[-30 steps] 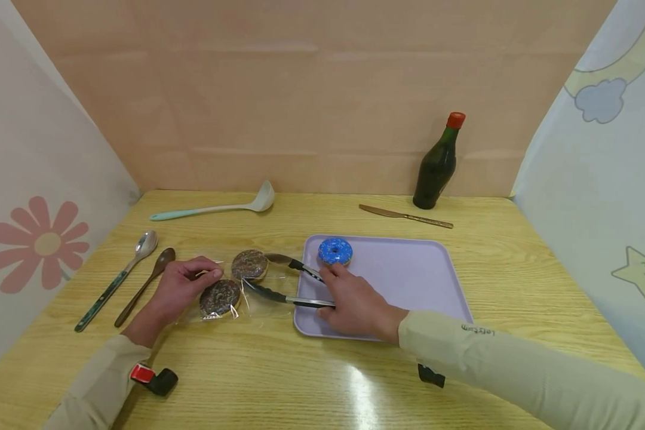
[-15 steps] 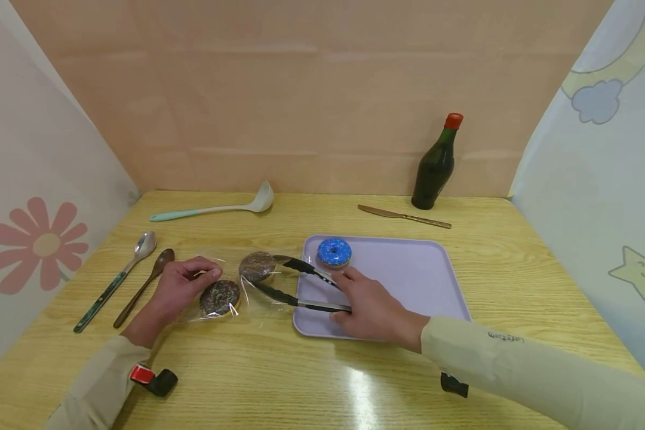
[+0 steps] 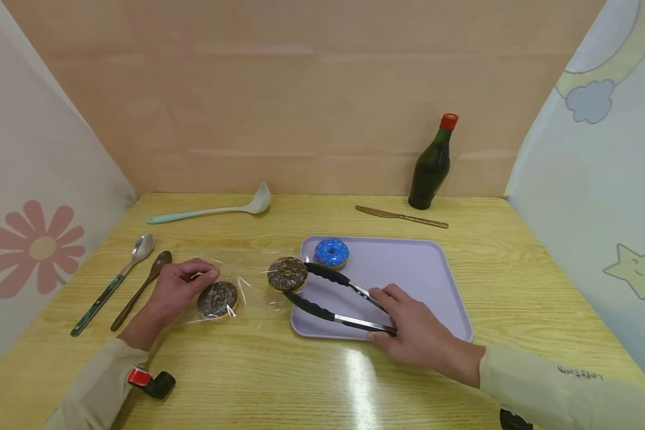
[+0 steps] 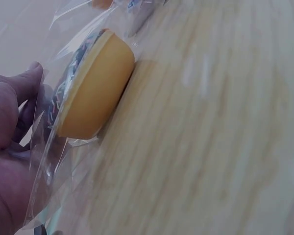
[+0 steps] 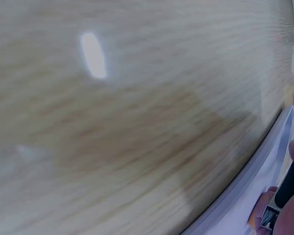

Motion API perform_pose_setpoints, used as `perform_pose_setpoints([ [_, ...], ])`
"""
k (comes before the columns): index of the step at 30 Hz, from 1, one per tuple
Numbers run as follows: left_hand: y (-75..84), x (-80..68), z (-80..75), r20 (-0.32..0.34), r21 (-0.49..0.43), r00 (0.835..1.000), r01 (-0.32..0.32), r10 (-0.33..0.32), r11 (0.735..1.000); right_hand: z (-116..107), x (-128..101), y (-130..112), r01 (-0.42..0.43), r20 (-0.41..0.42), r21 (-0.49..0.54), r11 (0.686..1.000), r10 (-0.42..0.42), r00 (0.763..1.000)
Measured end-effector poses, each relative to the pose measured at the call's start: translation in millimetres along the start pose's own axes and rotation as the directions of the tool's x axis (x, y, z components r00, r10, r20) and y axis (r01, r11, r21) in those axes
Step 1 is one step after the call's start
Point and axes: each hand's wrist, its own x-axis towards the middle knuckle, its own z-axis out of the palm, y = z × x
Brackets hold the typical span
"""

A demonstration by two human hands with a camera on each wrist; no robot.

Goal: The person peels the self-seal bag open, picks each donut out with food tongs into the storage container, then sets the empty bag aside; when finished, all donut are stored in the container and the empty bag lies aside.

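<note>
Right hand (image 3: 419,334) closed round the handles of black tongs (image 3: 333,295), tips clamped on a chocolate doughnut (image 3: 287,273) held at the left edge of the lilac tray (image 3: 408,269), just clear of the mouth of the clear bag (image 3: 247,280). Left hand (image 3: 177,289) pinching the far end of the bag against the desk (image 3: 322,382), near its left edge. Second chocolate doughnut (image 3: 217,298) inside the bag, yellow underside visible in the left wrist view (image 4: 95,93). Blue doughnut (image 3: 331,252) already on the tray, near its far left corner. Judged state: one piece placed, one in the tongs at the tray's edge and not yet set down, one left to draw out of the bag. Along the left edge of the desk, two spoons (image 3: 140,269); along the far edge, ladle (image 3: 209,210), knife (image 3: 401,216) and dark bottle (image 3: 431,164). Right wrist view mostly blurred desk, with the tray rim (image 5: 250,178) and a tong handle at lower right.
</note>
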Motion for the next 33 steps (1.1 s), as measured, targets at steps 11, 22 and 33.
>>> perform_pose_setpoints([
  [11,-29.3,-2.0,-8.4,-0.007,-0.042,1.0,-0.028,0.028,0.999,-22.2,-42.5,22.3,-0.04,-0.1,-0.01,0.999,0.038,0.994],
  [22,-33.4,-3.6,-11.6,0.023,-0.04,0.998,-0.057,0.058,0.998,-38.8,-67.3,49.1,-0.134,-0.156,-0.112,0.985,0.116,0.981],
  [33,-34.2,-1.3,-7.2,0.045,-0.097,0.997,-0.053,0.058,0.994,-47.5,-65.7,67.1,-0.216,-0.112,-0.146,0.965,0.2,0.973],
])
